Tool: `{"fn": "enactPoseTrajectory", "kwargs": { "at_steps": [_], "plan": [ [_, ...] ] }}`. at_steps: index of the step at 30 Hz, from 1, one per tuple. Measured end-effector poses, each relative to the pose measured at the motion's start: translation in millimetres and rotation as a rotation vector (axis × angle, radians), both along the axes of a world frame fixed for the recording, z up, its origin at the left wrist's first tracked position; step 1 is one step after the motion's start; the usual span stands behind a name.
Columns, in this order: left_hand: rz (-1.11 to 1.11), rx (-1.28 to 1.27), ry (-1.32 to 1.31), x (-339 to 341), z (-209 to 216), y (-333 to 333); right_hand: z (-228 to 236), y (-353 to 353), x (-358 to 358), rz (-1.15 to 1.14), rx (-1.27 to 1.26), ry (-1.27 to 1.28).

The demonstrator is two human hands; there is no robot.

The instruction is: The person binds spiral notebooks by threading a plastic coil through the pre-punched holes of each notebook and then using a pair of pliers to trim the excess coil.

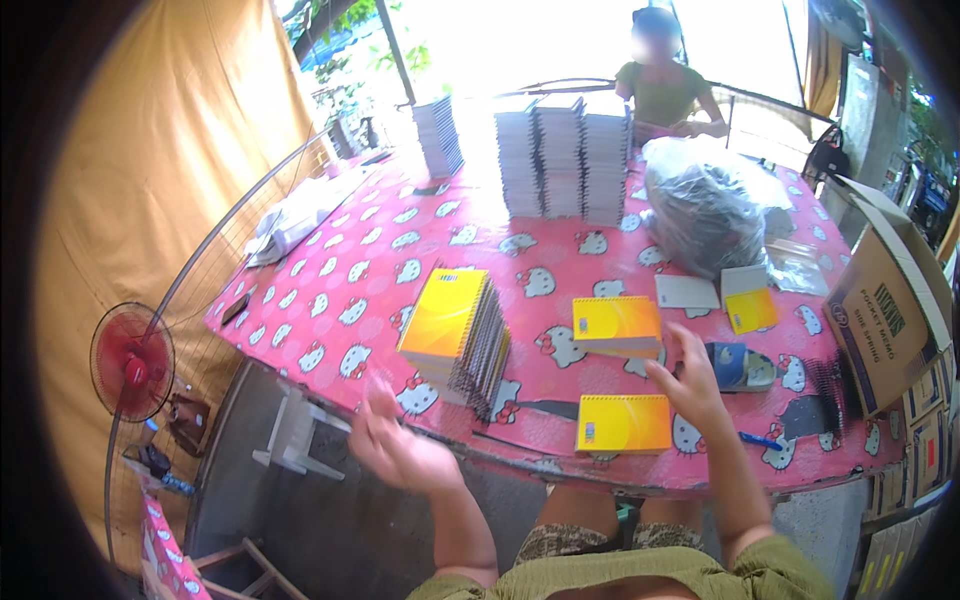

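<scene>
Your right hand (690, 385) hovers open, fingers spread, over the counter (330, 300), empty, just beside the yellow spiral notebook (623, 423) at the near edge. Your left hand (395, 445) is blurred, off the counter edge, apparently empty. Leaning notebook stack (455, 335) sits between them; a second yellow stack (616, 326) lies behind. Further back: white notebook piles (565, 160), plastic bag (700, 205). Cardboard box (885, 315) at right.
</scene>
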State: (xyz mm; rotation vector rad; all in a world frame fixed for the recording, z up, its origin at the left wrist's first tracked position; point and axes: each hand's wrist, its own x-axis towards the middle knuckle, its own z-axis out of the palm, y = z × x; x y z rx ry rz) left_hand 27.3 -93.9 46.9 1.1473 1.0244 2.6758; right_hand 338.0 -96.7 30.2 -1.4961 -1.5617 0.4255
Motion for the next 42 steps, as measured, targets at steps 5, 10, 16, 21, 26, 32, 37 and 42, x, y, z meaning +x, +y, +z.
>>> {"fn": "enactPoseTrajectory", "kwargs": {
  "at_steps": [5, 10, 16, 21, 26, 32, 37, 42],
  "plan": [
    [-0.659, 0.053, 0.2, 83.8, -20.6, -48.4, -96.1, -54.6, 23.4, -0.109, -0.13, 0.087],
    [-0.909, -0.479, 0.016, 115.4, -43.5, -39.9, -71.5, -62.3, 24.7, -0.141, -0.152, 0.073],
    [-0.589, -0.508, 0.451, 137.3, -60.8, -43.6, -63.2, -70.8, -1.4, 0.078, -0.023, 0.431],
    [-0.396, -0.592, 0.844, 143.5, -41.6, -58.7, -68.2, -73.0, -19.1, 0.097, 0.058, 0.372],
    [-0.353, -0.401, 1.081, 153.3, -27.5, -47.6, -58.5, -83.0, -0.5, 0.179, 0.022, 0.212],
    [-0.416, -0.324, 1.035, 143.9, -23.7, -29.5, -50.8, -79.9, 203.4, -0.577, 0.234, -0.349],
    [-0.37, -0.433, 1.083, 149.7, -29.8, -30.4, -66.7, -99.2, 326.2, -1.221, -0.651, -0.419],
    [-0.419, -0.476, 1.067, 142.7, -41.1, -29.3, -69.5, -98.6, 304.7, -0.976, -0.602, -0.585]
  ]
}}
